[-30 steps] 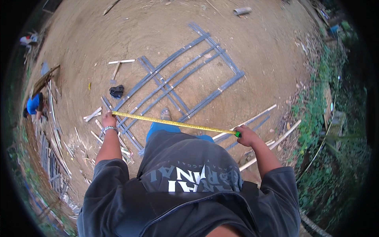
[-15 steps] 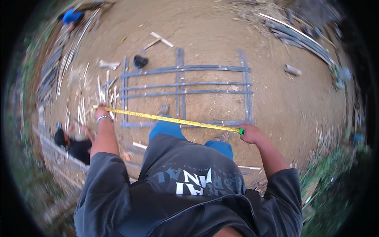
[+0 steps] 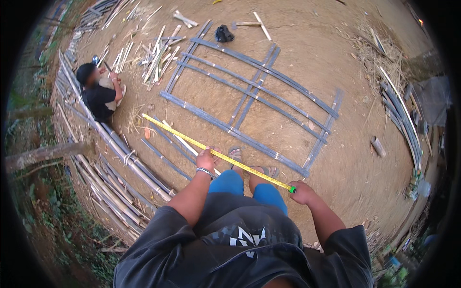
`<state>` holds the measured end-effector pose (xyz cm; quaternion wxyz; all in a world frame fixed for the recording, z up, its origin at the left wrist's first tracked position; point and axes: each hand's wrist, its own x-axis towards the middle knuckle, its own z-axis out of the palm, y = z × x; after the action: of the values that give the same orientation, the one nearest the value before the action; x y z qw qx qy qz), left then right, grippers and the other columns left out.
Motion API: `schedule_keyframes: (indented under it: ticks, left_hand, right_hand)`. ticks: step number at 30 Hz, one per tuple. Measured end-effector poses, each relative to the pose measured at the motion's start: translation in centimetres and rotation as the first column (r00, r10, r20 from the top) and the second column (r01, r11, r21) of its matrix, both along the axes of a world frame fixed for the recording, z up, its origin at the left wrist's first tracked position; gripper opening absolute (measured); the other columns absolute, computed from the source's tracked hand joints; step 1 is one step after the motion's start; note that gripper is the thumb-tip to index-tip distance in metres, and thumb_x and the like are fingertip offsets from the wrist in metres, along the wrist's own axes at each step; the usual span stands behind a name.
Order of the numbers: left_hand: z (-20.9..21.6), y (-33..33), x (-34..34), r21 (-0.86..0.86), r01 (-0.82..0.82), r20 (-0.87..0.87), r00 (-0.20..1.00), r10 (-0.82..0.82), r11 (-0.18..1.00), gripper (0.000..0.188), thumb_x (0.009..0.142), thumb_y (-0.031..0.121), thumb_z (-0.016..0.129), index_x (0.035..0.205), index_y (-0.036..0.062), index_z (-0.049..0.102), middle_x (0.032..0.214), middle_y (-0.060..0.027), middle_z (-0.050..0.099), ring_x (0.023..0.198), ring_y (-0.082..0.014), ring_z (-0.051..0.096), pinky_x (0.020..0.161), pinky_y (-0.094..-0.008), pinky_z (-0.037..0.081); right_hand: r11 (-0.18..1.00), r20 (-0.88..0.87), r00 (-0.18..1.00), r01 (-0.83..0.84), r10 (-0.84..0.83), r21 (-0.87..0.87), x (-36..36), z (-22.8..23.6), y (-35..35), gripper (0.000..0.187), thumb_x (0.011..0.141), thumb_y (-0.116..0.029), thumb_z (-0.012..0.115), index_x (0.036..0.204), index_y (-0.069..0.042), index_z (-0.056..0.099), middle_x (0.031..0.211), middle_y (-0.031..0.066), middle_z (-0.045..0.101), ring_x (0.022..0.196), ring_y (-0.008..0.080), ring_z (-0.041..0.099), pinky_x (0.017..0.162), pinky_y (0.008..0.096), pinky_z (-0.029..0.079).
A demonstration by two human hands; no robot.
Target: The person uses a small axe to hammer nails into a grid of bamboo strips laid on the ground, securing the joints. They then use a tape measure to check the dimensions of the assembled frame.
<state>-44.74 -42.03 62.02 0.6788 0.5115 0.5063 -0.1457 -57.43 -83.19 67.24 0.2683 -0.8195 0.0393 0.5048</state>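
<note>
A yellow tape measure (image 3: pixel 249 170) is stretched out in front of my body, slanting down from upper left to lower right. My right hand (image 3: pixel 303 193) is closed round its green case. Partway along the blade, my left hand (image 3: pixel 206 160), with a chain bracelet on its wrist, pinches the tape. The free end of the blade sticks out well beyond the left hand over the ground. Just ahead of my feet lies a frame of dark split-bamboo strips (image 3: pixel 201 111), with several long strips tied across shorter ones. The tape hangs above the ground, apart from the frame.
To the left a person in a black shirt (image 3: pixel 99 100) crouches beside long bamboo poles (image 3: pixel 139 168). Pale cut slats (image 3: pixel 156 62) lie scattered behind the frame, near a black bag (image 3: pixel 224 34). On the right are a short bamboo piece (image 3: pixel 378 146) and bundled strips (image 3: pixel 401 120).
My left hand has moved from the tape's end to partway along the blade, nearer my right hand, which still holds the case. The view has turned left, so the frame appears slanted.
</note>
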Motion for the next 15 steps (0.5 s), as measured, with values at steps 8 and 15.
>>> schedule_keyframes:
  ticks: [8, 15]
  left_hand:
    - [-11.7, 9.1, 3.6, 0.093, -0.125, 0.079, 0.990, 0.118, 0.988, 0.025, 0.107, 0.025, 0.047, 0.110, 0.0016, 0.056, 0.097, -0.0164, 0.070, 0.087, -0.0292, 0.071, 0.079, -0.0457, 0.059]
    - [-18.9, 10.4, 4.9, 0.181, -0.142, 0.166, 0.980, 0.113, 0.973, 0.024, 0.104, 0.020, 0.054, 0.110, -0.0032, 0.059, 0.090, -0.0156, 0.071, 0.077, -0.0258, 0.070, 0.067, -0.0381, 0.060]
  right_hand:
    - [0.999, 0.075, 0.996, -0.042, 0.039, 0.029, 0.0, -7.8, -0.3, 0.056, 0.081, -0.033, 0.077, 0.131, -0.013, 0.061, 0.125, 0.0191, 0.061, 0.119, 0.0391, 0.058, 0.101, 0.0466, 0.049]
    - [1.000, 0.194, 0.981, -0.015, 0.018, -0.014, -11.7, -14.6, -15.9, 0.049, 0.082, -0.020, 0.079, 0.124, -0.006, 0.060, 0.120, 0.0211, 0.060, 0.116, 0.0405, 0.058, 0.103, 0.0455, 0.047]
